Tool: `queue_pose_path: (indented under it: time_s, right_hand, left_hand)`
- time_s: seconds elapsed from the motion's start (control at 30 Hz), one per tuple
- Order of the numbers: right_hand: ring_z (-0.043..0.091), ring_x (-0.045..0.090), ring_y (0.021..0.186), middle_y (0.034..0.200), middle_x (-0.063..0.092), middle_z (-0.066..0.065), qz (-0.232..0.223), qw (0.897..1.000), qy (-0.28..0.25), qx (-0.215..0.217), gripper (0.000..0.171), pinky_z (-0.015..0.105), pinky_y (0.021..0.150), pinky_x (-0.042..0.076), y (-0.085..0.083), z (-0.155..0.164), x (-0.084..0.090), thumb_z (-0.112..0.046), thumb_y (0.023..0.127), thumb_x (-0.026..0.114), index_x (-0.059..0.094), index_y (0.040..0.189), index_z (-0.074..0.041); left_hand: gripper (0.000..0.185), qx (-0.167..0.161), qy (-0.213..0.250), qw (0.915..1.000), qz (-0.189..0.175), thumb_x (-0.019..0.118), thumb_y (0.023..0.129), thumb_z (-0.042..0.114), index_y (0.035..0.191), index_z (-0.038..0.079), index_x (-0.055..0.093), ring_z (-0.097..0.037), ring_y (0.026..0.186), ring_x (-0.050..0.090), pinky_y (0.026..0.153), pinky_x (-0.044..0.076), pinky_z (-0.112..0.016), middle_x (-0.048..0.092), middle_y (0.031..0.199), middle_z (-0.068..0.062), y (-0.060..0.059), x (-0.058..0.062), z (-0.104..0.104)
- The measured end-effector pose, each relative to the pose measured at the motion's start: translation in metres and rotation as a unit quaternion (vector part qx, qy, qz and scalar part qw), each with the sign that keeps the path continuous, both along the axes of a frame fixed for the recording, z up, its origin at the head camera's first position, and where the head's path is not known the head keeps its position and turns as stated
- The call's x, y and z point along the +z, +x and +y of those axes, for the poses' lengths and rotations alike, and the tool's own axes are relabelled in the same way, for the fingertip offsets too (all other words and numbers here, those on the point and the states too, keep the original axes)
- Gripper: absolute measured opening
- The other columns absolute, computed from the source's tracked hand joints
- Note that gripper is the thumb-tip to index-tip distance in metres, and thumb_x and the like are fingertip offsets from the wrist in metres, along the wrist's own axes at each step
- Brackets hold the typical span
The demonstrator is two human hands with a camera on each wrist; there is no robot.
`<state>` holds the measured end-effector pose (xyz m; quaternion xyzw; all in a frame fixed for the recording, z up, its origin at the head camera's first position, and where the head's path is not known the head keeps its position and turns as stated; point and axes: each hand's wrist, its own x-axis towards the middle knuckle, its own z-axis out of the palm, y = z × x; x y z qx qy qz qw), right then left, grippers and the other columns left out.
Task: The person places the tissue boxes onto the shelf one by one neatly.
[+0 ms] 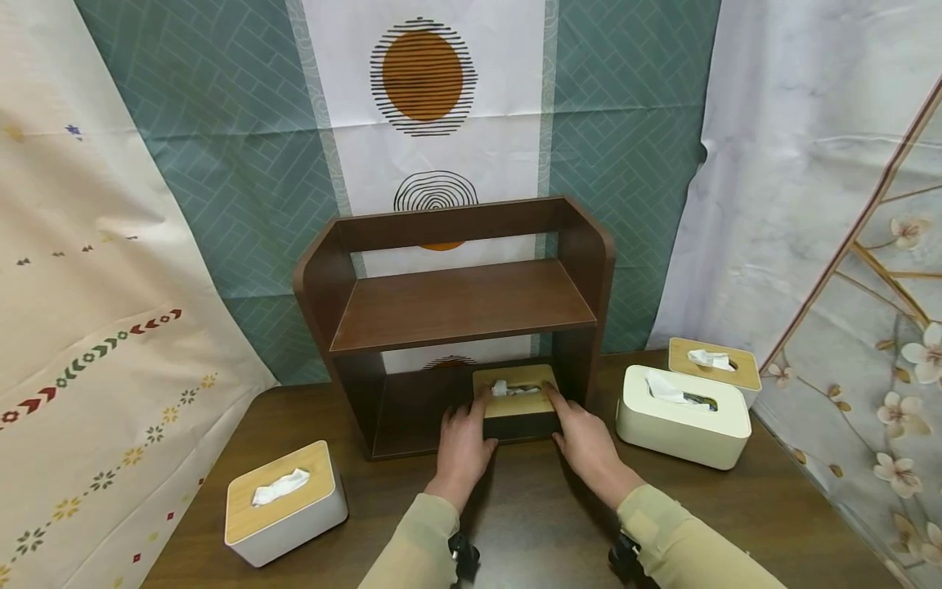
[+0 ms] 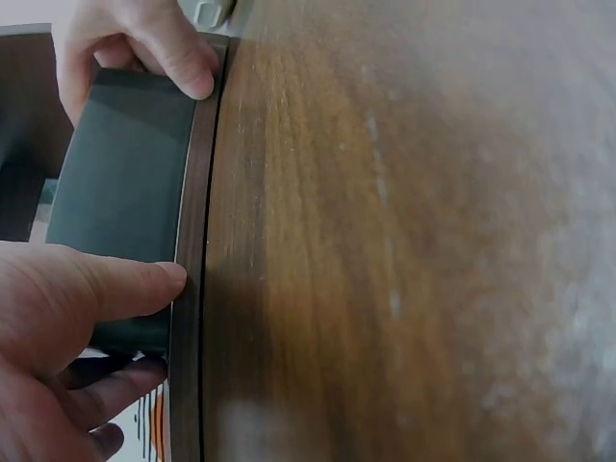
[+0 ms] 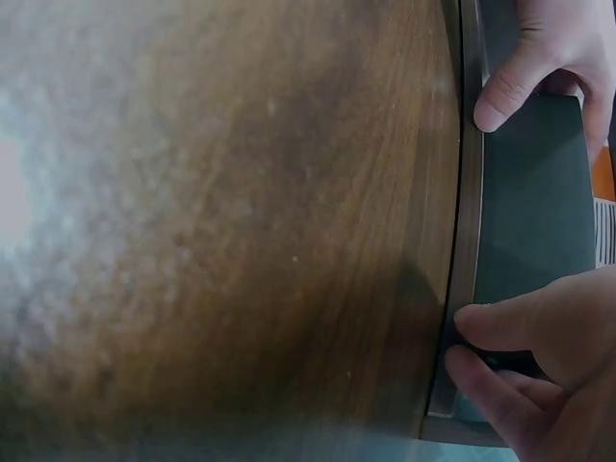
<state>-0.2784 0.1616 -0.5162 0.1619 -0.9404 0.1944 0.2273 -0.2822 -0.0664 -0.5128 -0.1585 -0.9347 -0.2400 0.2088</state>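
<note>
A black tissue box (image 1: pixel 515 406) with a bamboo lid and a white tissue poking out sits in the lower compartment of a dark wooden shelf (image 1: pixel 459 304). My left hand (image 1: pixel 471 427) grips the box's left end and my right hand (image 1: pixel 572 425) grips its right end, with the thumbs on the front face. In the left wrist view my left hand (image 2: pixel 144 318) holds the dark box (image 2: pixel 125 188) at the shelf's base edge. The right wrist view shows my right hand (image 3: pixel 472 339) on the same box (image 3: pixel 534 202).
The shelf stands on a brown wooden table (image 1: pixel 530 523). A white tissue box with a wooden lid (image 1: pixel 283 503) sits front left. An all-white tissue box (image 1: pixel 684 419) and another wooden-lidded one (image 1: pixel 715 370) stand to the right. Patterned cloth hangs behind.
</note>
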Motion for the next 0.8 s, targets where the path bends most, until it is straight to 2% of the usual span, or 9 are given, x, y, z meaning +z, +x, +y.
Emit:
queue_pose_path:
  time_s: [0.4, 0.6, 0.73, 0.8]
  right_hand:
    - [0.040, 0.075, 0.082, 0.109, 0.075, 0.025, 0.006, 1.000, -0.005, 0.003, 0.096, 0.056, 0.069, 0.062, 0.0019, -0.0012, 0.0016, 0.007, 0.078, 0.097, 0.051, 0.162, -0.005]
    - [0.040, 0.074, 0.077, 0.117, 0.072, 0.028, 0.005, 1.000, -0.010, 0.001, 0.098, 0.054, 0.065, 0.062, 0.0030, -0.0028, 0.0009, 0.008, 0.078, 0.097, 0.050, 0.163, -0.006]
    - [0.039, 0.072, 0.071, 0.126, 0.067, 0.030, 0.008, 1.000, -0.018, 0.006, 0.101, 0.052, 0.061, 0.061, 0.0060, -0.0039, 0.0018, 0.008, 0.078, 0.097, 0.047, 0.165, -0.008]
    - [0.041, 0.073, 0.076, 0.132, 0.065, 0.032, 0.014, 1.000, -0.023, 0.009, 0.101, 0.053, 0.063, 0.061, 0.0090, -0.0038, 0.0030, 0.008, 0.078, 0.097, 0.047, 0.165, -0.007]
  left_hand:
    - [0.093, 0.008, -0.002, 1.0000, -0.002, 0.100, 0.080, 0.003, 0.159, 0.010, 0.051, -0.048, 0.123, 0.069, 0.118, 0.043, -0.066, 0.072, 0.131, -0.027, -0.0006, 0.0000, 0.0022]
    - [0.095, 0.006, -0.005, 1.0000, 0.002, 0.100, 0.079, 0.004, 0.160, 0.009, 0.051, -0.047, 0.124, 0.068, 0.118, 0.042, -0.068, 0.072, 0.130, -0.027, -0.0002, -0.0022, 0.0012]
    - [0.097, 0.000, -0.001, 1.0000, -0.002, 0.100, 0.080, 0.005, 0.161, 0.008, 0.049, -0.050, 0.130, 0.064, 0.118, 0.041, -0.069, 0.067, 0.139, -0.031, 0.0008, -0.0008, -0.0002]
    - [0.098, -0.003, 0.004, 0.9999, -0.013, 0.100, 0.081, 0.007, 0.164, 0.009, 0.047, -0.051, 0.135, 0.061, 0.118, 0.040, -0.070, 0.062, 0.146, -0.033, 0.0023, 0.0010, -0.0014]
